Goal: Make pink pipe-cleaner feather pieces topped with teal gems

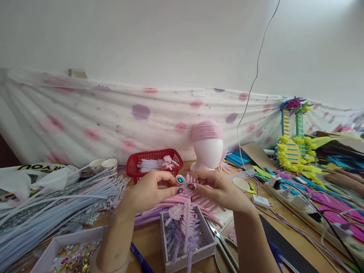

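Both hands meet above a small box in the middle of the table. My left hand (153,189) is pinched beside a round teal-stoned ornament (180,179) with a pale rim, its thumb and fingers closed on it. My right hand (217,189) is closed at the fingertips on a pink fuzzy piece (189,179) right next to the ornament. Below them, a pink leaf-shaped piece (187,223) with lilac strands lies over the white box (190,261). Behind stands a white foam head (208,153) with a pink wrapped cap.
A red basket (130,167) holds pink and white pieces. Scissors (224,242), a blue pen (140,258) and a tray of gems (45,258) lie near. Pipe cleaners (93,201) spread left. A power strip (313,220) and another person's hand (344,180) are at right.
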`<state>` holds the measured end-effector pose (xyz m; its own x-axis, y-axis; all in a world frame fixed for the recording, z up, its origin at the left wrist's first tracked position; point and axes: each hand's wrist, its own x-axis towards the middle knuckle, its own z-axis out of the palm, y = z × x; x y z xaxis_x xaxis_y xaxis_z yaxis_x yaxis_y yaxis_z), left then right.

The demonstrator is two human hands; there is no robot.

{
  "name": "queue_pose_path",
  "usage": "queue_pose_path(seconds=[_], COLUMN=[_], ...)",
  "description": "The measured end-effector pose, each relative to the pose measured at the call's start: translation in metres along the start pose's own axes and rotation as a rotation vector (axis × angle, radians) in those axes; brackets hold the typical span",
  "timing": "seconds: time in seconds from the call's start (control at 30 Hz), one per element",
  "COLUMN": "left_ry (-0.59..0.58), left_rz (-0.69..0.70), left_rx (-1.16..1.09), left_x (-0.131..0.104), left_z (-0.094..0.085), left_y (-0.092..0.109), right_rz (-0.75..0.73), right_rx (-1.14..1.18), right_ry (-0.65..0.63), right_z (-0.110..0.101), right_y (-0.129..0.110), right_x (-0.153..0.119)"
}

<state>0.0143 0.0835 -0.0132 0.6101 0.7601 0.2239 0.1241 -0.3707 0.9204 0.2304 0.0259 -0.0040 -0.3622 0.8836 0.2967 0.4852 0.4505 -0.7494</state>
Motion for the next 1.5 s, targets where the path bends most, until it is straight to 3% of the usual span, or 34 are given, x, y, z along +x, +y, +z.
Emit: queue_pose_path(seconds=[0.2,0.7,0.87,0.97,1.07,1.2,1.5], left_ry=[0.100,0.405,0.317,0.267,0.186,0.101,0.032], left_rz=[-0.014,-0.051,-0.013,0.022,0.022,0.003,-0.211], left_rx=[-0.293,-0.824,-0.624,-0.428,-0.373,-0.440,-0.885], left_x=[0.007,0.020,0.017,0.013,0.010,0.010,0.017], left_z=[0.008,0.045,0.037,0.027,0.020,0.016,0.025], left_y=[0.003,-0.003,-0.002,0.001,0.002,-0.002,-0.003], right_rz=[0.003,-0.051,-0.034,-0.004,0.016,0.015,0.025], right_rx=[0.061,0.149,0.341,0.296,0.254,0.208,0.271], right_ry=[0.009,0.183,0.163,0.158,0.134,0.126,0.081], right_z=[0.001,0.015,0.012,0.007,0.004,0.003,0.003], right_y=[-0.001,0.006,0.009,0.007,0.002,-0.003,0.007], right_x=[0.001,0.010,0.008,0.004,0.002,0.002,0.002])
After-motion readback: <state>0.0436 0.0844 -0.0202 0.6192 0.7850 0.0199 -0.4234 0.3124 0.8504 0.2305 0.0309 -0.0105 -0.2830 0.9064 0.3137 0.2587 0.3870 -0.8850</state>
